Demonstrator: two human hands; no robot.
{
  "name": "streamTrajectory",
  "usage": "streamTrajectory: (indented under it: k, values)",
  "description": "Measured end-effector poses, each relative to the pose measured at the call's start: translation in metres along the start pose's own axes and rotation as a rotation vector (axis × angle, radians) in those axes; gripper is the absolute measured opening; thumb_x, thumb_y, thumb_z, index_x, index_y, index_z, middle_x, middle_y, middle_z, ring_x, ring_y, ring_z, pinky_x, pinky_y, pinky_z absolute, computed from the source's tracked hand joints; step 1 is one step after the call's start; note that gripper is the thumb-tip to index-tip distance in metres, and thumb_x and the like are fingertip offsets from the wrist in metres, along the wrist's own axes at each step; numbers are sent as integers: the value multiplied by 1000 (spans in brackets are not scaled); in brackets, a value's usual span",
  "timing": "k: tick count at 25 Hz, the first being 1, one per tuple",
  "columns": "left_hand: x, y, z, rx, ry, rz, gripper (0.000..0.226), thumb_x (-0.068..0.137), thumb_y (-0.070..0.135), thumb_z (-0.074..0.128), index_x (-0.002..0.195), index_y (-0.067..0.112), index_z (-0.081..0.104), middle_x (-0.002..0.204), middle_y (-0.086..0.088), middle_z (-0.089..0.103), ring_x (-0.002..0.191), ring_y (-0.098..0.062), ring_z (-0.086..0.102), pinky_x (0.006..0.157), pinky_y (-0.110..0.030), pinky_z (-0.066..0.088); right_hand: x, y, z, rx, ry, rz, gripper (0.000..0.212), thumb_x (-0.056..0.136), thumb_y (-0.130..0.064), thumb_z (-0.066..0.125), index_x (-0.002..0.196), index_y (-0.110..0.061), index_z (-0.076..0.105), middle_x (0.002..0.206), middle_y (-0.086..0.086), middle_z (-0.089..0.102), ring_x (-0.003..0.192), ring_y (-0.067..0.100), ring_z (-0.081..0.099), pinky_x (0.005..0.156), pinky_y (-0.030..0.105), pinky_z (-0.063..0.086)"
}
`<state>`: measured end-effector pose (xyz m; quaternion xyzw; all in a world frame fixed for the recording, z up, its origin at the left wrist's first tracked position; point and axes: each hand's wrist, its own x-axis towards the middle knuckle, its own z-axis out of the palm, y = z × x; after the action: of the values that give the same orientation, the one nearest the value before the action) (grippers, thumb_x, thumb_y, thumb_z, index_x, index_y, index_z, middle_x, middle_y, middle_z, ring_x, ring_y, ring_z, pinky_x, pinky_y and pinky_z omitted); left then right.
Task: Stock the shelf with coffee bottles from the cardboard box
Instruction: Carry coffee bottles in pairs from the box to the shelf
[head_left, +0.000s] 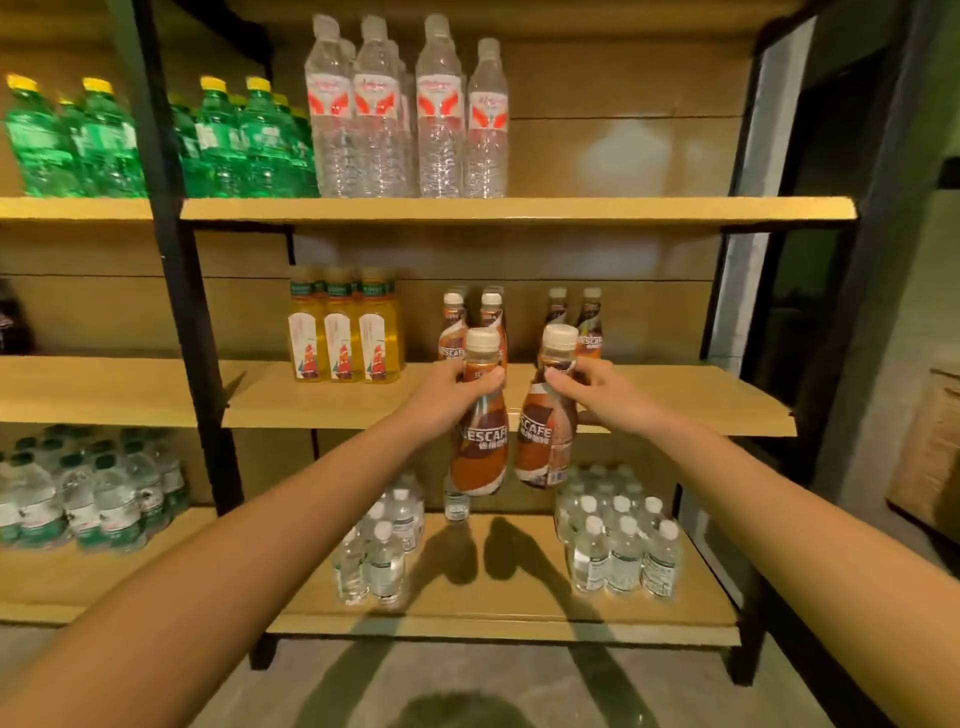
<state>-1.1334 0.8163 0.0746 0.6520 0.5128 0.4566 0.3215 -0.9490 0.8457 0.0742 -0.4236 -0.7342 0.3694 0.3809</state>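
Grip status: the left hand (452, 395) has its fingers and thumb curled round the neck and shoulder of the left coffee bottle (480, 447), just below the white cap. The right hand (587, 387) holds the right coffee bottle (545, 441) the same way. Both bottles hang roughly upright, side by side and close together; whether they touch cannot be told. They are in the air in front of the middle shelf (675, 395), with their bases below its front edge.

Task progress:
1. Partly stocked. Two pairs of shelved coffee bottles (591, 322) stand upright toward the back of the middle shelf, directly behind the hands. More may stand behind them; the count is unclear.
2. The two held bottles are not yet set down.
3. Bare board shows in front of and to the right of the shelved pairs, so space is available for further stock.
4. The cardboard box is not in view; the quantity left to unpack cannot be judged.

Adjacent stock: yellow drink bottles (343, 338) occupy the left of the same board, well apart from the coffee.
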Motion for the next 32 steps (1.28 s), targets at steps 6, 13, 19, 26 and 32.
streamTrajectory:
  k: [6,13,19,26,32]
  values:
    - [81,2,34,-74,-32,24,31,93,30,53,120,15,52,97,6,59,87,-8,57,64,-15,42,52,35,-49,53,84,25,28,95,-26,49,118,-10,54,105,5,65,94,16,62,79,28,50]
    - [167,2,78,-53,27,-25,38,92,34,52,123,12,50,118,-5,62,102,-18,59,80,-26,46,120,70,-109,18,0,5,23,96,-27,47,113,-13,54,96,-2,65,90,12,62,77,25,50]
    - [229,-21,101,-47,46,-78,37,93,32,52,125,14,49,122,-5,60,112,-20,56,92,-33,43,177,113,-137,12,-48,52,27,96,-27,47,117,-11,53,100,0,65,93,13,62,90,35,49]
    - [282,-46,111,-46,8,-37,38,93,33,52,125,13,48,120,-6,60,110,-21,58,93,-35,45,219,134,-143,24,-40,51,22,97,-25,46,116,-15,51,99,-2,63,94,13,61,91,36,47]
    - [284,-58,122,-106,108,50,40,93,31,52,128,15,43,123,-4,55,111,-17,56,85,-28,47,219,157,-125,73,238,-41,42,94,-31,51,130,-13,38,109,-3,55,94,8,59,74,21,52]
